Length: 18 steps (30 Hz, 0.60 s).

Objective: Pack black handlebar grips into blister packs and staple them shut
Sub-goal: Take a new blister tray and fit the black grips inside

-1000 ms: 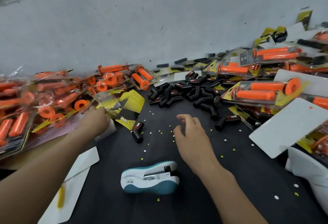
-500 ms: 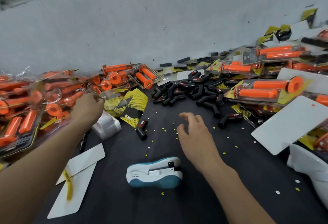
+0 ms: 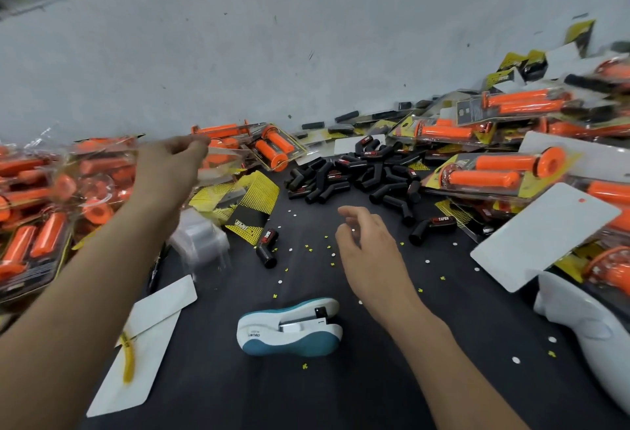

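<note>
Black grips lie in a loose heap at the far middle of the dark table, within easy reach. One stray grip lies nearer, just beside a yellow backing card. None of them is in a pack yet.

Left of the heap, the left hand is held up above the table, thumb and forefinger pinching the edge of a clear blister pack. Pinched by its rim, the shell hangs free, probably so it can be brought over and filled. Below that hand sits a stack of empty clear shells, the likely supply.

The right hand hovers between the heap and the stapler, fingers loosely curled and holding nothing, well placed to take a grip. The stapler lies near the front, untouched, handy for the closing step.

Finished packs of orange grips are piled to the left and right, outside the working space, and white cards lie at the sides.
</note>
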Each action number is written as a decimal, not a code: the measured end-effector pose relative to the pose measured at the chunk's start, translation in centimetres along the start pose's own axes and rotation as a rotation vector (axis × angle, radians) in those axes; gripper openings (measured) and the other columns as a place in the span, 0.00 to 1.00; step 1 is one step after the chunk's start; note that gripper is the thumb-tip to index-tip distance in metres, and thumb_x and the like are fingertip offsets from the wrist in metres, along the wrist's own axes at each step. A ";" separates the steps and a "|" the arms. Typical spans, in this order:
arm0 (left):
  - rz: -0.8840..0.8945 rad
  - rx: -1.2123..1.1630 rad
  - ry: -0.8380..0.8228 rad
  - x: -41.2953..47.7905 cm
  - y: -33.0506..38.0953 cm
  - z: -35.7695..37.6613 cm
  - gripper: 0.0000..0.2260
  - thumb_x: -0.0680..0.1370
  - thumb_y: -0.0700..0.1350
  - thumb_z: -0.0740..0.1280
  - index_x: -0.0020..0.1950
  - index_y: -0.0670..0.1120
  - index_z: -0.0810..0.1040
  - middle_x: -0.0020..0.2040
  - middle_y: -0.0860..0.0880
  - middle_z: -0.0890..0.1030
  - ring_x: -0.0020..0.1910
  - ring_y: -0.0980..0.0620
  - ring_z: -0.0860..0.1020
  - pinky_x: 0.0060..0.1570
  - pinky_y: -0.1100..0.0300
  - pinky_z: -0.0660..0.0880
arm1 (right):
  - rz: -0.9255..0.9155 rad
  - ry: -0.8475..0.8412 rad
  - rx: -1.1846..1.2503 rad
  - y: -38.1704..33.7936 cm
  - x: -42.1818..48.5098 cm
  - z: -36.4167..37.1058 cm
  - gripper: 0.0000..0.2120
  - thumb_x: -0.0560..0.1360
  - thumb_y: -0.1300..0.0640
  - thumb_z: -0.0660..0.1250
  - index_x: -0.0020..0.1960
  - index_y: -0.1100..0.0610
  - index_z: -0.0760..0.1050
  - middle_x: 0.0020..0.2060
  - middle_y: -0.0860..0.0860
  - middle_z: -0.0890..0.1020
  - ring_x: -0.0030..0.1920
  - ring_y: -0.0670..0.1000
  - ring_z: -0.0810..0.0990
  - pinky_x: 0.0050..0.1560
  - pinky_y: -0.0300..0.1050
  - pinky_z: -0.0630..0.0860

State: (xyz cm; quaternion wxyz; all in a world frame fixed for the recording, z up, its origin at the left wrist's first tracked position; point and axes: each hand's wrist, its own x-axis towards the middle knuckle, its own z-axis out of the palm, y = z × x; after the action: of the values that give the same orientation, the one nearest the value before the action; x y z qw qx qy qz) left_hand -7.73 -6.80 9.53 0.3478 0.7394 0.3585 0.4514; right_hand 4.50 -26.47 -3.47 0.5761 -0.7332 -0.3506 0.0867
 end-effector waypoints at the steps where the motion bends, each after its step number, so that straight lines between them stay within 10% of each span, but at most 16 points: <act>1: -0.036 -0.083 -0.031 -0.9 0.3 0.4 0.12 0.80 0.42 0.64 0.61 0.45 0.81 0.53 0.47 0.82 0.55 0.49 0.79 0.58 0.50 0.77 | 0.011 0.006 0.053 -0.1 0.0 -0.2 0.15 0.82 0.51 0.56 0.68 0.44 0.70 0.60 0.43 0.73 0.52 0.36 0.74 0.58 0.41 0.72; 4: -0.304 -0.536 -0.277 -4.0 0.4 2.3 0.07 0.79 0.44 0.67 0.55 0.45 0.81 0.50 0.48 0.83 0.53 0.51 0.82 0.51 0.52 0.81 | 0.095 0.002 0.274 -0.6 0.2 -1.1 0.19 0.82 0.46 0.59 0.72 0.44 0.68 0.63 0.44 0.75 0.53 0.32 0.74 0.51 0.28 0.71; 8: -0.626 -0.914 -0.678 -8.1 -0.9 5.5 0.06 0.77 0.40 0.65 0.52 0.46 0.78 0.50 0.47 0.83 0.52 0.46 0.83 0.58 0.46 0.79 | 0.195 0.074 0.492 -0.5 0.2 -2.6 0.26 0.80 0.42 0.61 0.76 0.46 0.61 0.60 0.44 0.77 0.58 0.44 0.78 0.62 0.50 0.77; 12: -0.722 -0.953 -0.704 -10.4 -2.2 7.7 0.07 0.76 0.38 0.63 0.49 0.45 0.80 0.50 0.44 0.83 0.57 0.43 0.81 0.57 0.45 0.79 | 0.285 0.243 0.557 0.6 0.3 -5.2 0.10 0.82 0.55 0.63 0.62 0.52 0.73 0.43 0.50 0.81 0.40 0.46 0.81 0.39 0.44 0.82; 18: -0.660 -0.612 -0.647 -9.6 -3.5 8.8 0.14 0.82 0.49 0.60 0.55 0.42 0.81 0.54 0.43 0.85 0.53 0.43 0.84 0.48 0.49 0.81 | 0.345 0.274 0.411 2.7 0.1 -7.5 0.04 0.81 0.59 0.63 0.54 0.52 0.75 0.38 0.53 0.83 0.33 0.48 0.84 0.33 0.41 0.79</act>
State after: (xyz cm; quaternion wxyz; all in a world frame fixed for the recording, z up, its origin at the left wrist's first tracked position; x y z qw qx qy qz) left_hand -3.64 -14.88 -0.50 0.7622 0.5540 0.2984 0.1519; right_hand 9.65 -32.56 -3.45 0.7314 -0.6547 -0.1150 0.1526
